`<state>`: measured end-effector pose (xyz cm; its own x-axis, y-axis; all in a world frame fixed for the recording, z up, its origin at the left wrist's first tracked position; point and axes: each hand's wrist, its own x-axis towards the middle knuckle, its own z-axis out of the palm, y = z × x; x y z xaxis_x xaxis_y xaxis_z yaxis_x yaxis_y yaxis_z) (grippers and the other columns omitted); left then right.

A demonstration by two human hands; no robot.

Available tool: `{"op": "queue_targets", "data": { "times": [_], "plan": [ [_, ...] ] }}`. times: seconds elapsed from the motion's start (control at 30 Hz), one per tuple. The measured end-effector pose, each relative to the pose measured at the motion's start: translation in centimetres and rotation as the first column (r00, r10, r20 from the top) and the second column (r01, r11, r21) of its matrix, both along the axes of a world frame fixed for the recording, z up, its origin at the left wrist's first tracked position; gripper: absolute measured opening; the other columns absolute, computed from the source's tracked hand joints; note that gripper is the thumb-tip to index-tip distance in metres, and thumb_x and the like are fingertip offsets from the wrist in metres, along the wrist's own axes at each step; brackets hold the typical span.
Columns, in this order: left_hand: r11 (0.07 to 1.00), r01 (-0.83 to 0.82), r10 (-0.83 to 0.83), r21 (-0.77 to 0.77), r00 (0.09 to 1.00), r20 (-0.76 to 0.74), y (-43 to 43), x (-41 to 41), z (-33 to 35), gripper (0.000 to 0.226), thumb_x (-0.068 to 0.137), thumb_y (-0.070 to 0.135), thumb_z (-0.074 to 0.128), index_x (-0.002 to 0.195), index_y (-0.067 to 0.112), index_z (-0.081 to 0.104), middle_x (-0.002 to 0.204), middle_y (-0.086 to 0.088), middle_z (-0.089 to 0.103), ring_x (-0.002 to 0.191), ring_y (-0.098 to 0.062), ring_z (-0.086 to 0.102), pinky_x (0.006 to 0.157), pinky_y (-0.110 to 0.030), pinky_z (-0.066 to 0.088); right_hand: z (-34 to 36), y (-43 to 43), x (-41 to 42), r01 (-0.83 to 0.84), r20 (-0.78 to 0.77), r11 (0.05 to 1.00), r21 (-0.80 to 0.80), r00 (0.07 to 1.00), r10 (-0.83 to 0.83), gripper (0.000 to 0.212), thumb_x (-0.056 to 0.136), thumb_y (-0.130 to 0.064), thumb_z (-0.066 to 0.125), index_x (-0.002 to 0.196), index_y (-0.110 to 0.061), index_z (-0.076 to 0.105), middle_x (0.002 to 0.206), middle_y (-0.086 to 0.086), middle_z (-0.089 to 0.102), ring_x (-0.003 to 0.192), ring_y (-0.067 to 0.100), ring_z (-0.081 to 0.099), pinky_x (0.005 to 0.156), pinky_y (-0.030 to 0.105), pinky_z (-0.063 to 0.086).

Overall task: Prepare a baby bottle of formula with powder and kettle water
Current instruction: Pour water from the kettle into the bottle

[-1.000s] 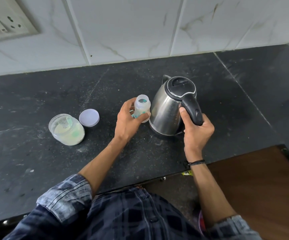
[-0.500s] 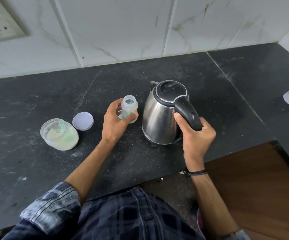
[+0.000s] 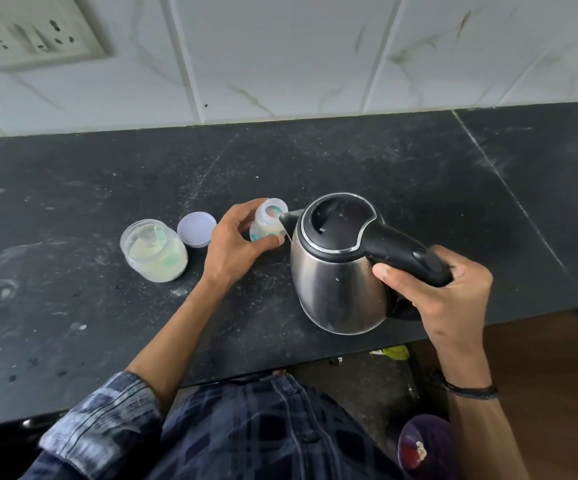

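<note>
Two hands: left hand (image 3: 233, 245) curls its fingers (image 3: 246, 211) round the near-upright bottle (image 3: 267, 225), on or just above the worktop (image 3: 72, 306); right hand (image 3: 453, 299) grips the kettle (image 3: 336, 271) handle (image 3: 401, 252), spout (image 3: 289, 216) seemingly touching the bottle's rim.

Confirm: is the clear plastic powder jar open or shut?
Open. The clear plastic powder jar is uncovered; a pale round lid lies beside it on the black counter.
</note>
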<state>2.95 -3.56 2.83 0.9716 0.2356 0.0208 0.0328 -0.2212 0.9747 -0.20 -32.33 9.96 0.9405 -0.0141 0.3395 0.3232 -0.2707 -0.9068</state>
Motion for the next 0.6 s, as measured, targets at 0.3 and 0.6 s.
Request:
{"op": "queue_targets", "data": {
  "times": [0.3,0.6],
  "plan": [
    [0.999,-0.043,0.043,0.014,0.999,-0.029,1.8,-3.0,-1.1,0.065,0.072,0.013,0.093,0.129,0.029,0.068,0.127,0.009,0.071,0.119,-0.006,0.065,0.105,-0.032,0.051,1.3,1.6,0.3,-0.086,-0.044,0.994,-0.072,0.996,0.083,0.035,0.068,-0.043,0.092,0.062,-0.023,0.064,0.056,-0.008,0.062,0.050,0.004,0.055,0.048,0.015,0.040],
    [0.996,-0.082,0.083,0.041,0.996,-0.042,1.9,-4.5,-1.7,0.065,0.069,0.019,0.093,0.122,0.045,0.067,0.123,0.016,0.070,0.114,-0.002,0.065,0.101,-0.028,0.052,2.7,2.0,1.3,-0.138,-0.124,0.966,-0.221,0.986,0.113,0.047,0.062,-0.053,0.092,0.059,-0.017,0.062,0.054,-0.001,0.058,0.051,0.007,0.051,0.045,0.026,0.040]
  ]
}}
